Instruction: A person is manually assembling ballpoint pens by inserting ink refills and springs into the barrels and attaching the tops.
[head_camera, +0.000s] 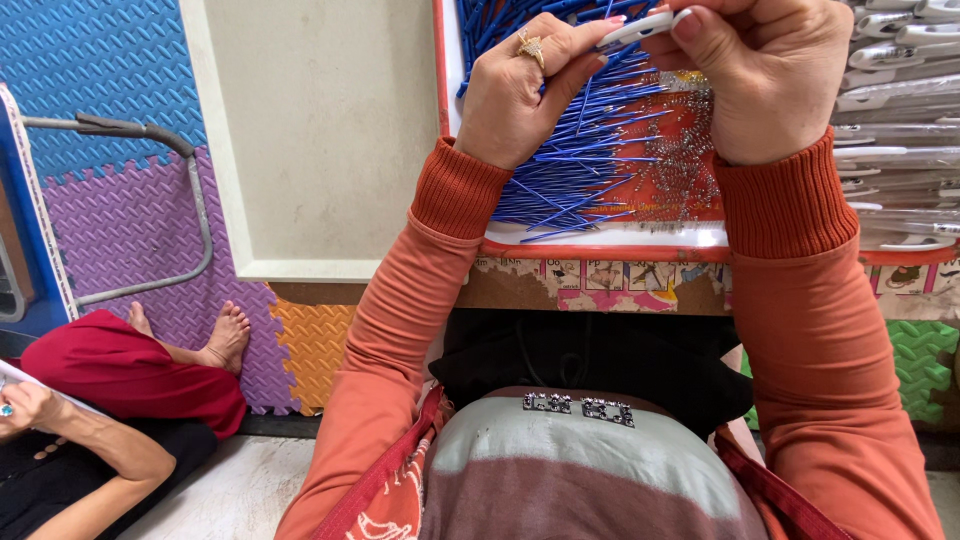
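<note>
You hold one white pen barrel (640, 27) between both hands, raised over the far part of the red-rimmed tray (600, 250): your left hand (525, 90) pinches its near end between thumb and fingers, and your right hand (770, 75) closes on its other end, so the two hands sit close together, both clamped on the same piece. Directly below them in the tray lies a heap of thin blue refills (570, 170), and just right of that heap a scatter of small metal springs (685, 150). More white barrels (895, 120) are stacked to the right of the tray. The grip is only a fingertip one, so a slip would likely drop the barrel into the refills and knock springs about. The springs are tiny and loose; a sleeve cuff brushing the tray could sweep some over its rim. Another person's arm (90, 440) is well to the left of the tray, low on the floor.
</note>
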